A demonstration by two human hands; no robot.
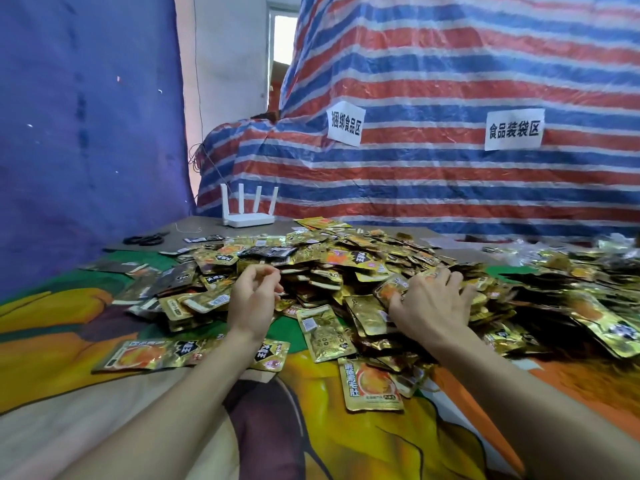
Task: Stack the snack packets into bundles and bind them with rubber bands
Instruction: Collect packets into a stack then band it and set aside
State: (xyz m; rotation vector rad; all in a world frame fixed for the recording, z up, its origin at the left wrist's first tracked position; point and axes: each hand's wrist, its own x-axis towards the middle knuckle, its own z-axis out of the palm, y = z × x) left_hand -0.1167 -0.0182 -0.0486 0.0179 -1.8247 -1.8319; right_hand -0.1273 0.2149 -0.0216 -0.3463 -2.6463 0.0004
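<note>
Filling the upper right of the frame, a red, white and blue striped tarp (450, 74) hangs as a backdrop, and a blue sheet (86, 133) covers the left. Below them a cloth with an orange and green print (52, 327) spreads over the work surface. The heap of gold snack packets (346, 268) lies across the middle and runs off the right edge, all loose, none bundled that I can see.

My right hand (433, 306) lies palm down on the heap at centre right, fingers spread over the packets and thumb touching one with an orange picture (393, 287). My left hand (254, 299) hovers at the heap's near edge, fingers curled toward the thumb. I cannot tell whether it pinches anything.

Two paper signs are stuck on the tarp: the right sign (514, 129) reads 食品装袋区, and the left sign (345, 123) reads 捆绑食品区. A white four-antenna router (248, 216) stands behind the heap, with black scissors (145, 239) lying to its left.
</note>
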